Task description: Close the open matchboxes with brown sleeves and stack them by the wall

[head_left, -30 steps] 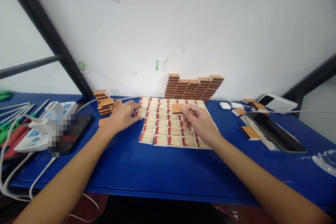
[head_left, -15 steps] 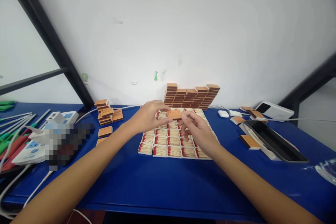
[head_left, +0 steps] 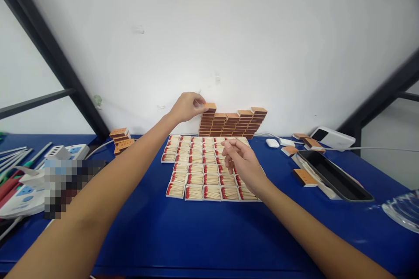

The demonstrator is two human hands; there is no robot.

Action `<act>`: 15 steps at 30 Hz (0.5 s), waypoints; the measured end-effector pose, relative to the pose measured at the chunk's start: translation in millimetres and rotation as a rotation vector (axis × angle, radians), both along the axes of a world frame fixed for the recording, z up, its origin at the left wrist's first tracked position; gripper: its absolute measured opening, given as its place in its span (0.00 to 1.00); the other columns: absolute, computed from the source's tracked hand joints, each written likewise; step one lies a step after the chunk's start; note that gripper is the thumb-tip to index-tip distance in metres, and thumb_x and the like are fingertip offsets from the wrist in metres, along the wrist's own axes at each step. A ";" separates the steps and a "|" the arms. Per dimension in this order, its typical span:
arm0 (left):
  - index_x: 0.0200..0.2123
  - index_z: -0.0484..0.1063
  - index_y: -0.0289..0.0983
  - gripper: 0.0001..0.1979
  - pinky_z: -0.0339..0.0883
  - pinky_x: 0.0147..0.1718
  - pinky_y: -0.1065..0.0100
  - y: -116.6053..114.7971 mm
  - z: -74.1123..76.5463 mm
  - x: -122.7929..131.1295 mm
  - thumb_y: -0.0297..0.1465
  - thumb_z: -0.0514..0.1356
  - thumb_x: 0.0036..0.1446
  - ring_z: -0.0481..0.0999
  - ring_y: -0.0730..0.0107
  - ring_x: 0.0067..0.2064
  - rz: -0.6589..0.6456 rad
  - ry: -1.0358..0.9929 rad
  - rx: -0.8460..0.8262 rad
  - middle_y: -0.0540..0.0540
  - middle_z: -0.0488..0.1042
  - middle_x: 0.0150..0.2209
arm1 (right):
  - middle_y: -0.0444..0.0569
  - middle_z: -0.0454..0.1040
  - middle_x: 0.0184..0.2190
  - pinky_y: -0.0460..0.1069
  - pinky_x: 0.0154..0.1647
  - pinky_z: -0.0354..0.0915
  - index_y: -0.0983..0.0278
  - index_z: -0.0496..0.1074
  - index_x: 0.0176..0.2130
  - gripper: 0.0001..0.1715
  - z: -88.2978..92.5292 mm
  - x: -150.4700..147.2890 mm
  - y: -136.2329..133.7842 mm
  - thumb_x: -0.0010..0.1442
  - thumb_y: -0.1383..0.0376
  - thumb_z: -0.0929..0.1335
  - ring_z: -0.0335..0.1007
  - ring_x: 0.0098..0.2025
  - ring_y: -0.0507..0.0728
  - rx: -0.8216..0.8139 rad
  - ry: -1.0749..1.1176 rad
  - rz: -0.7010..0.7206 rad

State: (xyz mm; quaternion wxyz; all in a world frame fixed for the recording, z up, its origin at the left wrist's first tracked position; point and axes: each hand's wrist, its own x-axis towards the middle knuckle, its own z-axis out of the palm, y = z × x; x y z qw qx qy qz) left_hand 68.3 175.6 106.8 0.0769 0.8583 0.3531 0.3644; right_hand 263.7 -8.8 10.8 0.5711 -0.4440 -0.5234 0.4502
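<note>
My left hand (head_left: 189,107) reaches to the top left of a stacked wall of matchboxes (head_left: 229,125) against the white wall. Its thumb and fingers are closed on the end of an orange-topped matchbox (head_left: 210,106), which rests on the left column. My right hand (head_left: 241,159) hovers over rows of white matchbox trays (head_left: 194,192) filled with red-tipped matches. Its fingers are loosely curled, thumb close to the forefinger, and nothing shows in them. Part of the right-hand trays is hidden behind this hand.
A loose pile of matchboxes (head_left: 121,139) stands at left, partly behind my forearm. Power strips (head_left: 28,198) with cables lie further left. At right are single matchboxes (head_left: 305,177), a white power bank (head_left: 333,137), a dark open tray-like case (head_left: 334,176) and an earbud case (head_left: 272,143).
My left hand has carried the matchbox from above the trays up and back onto the left column. My right hand has let go of it and stays over the trays. The view has shifted slightly.
</note>
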 end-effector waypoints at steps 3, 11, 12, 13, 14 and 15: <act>0.38 0.83 0.36 0.10 0.72 0.40 0.59 6.0 -5.1 2.2 0.37 0.69 0.57 0.79 0.62 0.37 0.013 0.032 0.027 0.41 0.82 0.38 | 0.44 0.72 0.33 0.45 0.17 0.63 0.61 0.72 0.39 0.28 3.3 0.0 -2.7 0.61 0.40 0.73 0.65 0.24 0.49 0.000 -0.015 0.004; 0.43 0.82 0.35 0.13 0.70 0.41 0.58 6.9 -7.8 1.3 0.37 0.69 0.58 0.77 0.60 0.39 0.086 0.111 0.143 0.41 0.81 0.40 | 0.43 0.71 0.28 0.45 0.18 0.63 0.61 0.72 0.35 0.28 5.5 -0.7 -4.5 0.61 0.40 0.73 0.63 0.23 0.50 -0.013 -0.040 0.017; 0.46 0.81 0.35 0.14 0.69 0.43 0.58 4.1 -8.3 1.9 0.36 0.69 0.59 0.77 0.60 0.40 0.089 0.122 0.167 0.41 0.80 0.42 | 0.43 0.71 0.27 0.45 0.18 0.63 0.61 0.72 0.35 0.28 6.1 -1.1 -5.1 0.61 0.40 0.73 0.63 0.22 0.50 -0.013 -0.048 0.015; 0.48 0.81 0.35 0.15 0.69 0.44 0.57 1.1 -8.8 2.9 0.36 0.68 0.60 0.77 0.59 0.42 0.088 0.138 0.196 0.40 0.80 0.43 | 0.43 0.71 0.27 0.46 0.18 0.63 0.61 0.72 0.35 0.27 6.8 -1.6 -5.8 0.61 0.40 0.73 0.63 0.22 0.50 -0.015 -0.057 0.015; 0.49 0.81 0.35 0.15 0.69 0.45 0.57 -1.9 -9.3 4.4 0.35 0.67 0.62 0.77 0.58 0.43 0.084 0.159 0.225 0.40 0.79 0.45 | 0.43 0.71 0.26 0.46 0.19 0.63 0.61 0.72 0.35 0.27 7.7 -2.1 -6.6 0.61 0.40 0.73 0.63 0.22 0.50 -0.017 -0.065 0.015; 0.50 0.81 0.36 0.14 0.68 0.46 0.56 -4.6 -9.8 6.3 0.35 0.65 0.64 0.76 0.57 0.45 0.079 0.185 0.250 0.39 0.78 0.47 | 0.43 0.71 0.26 0.46 0.19 0.63 0.61 0.72 0.35 0.27 8.4 -2.4 -7.5 0.61 0.40 0.73 0.63 0.22 0.50 -0.019 -0.071 0.015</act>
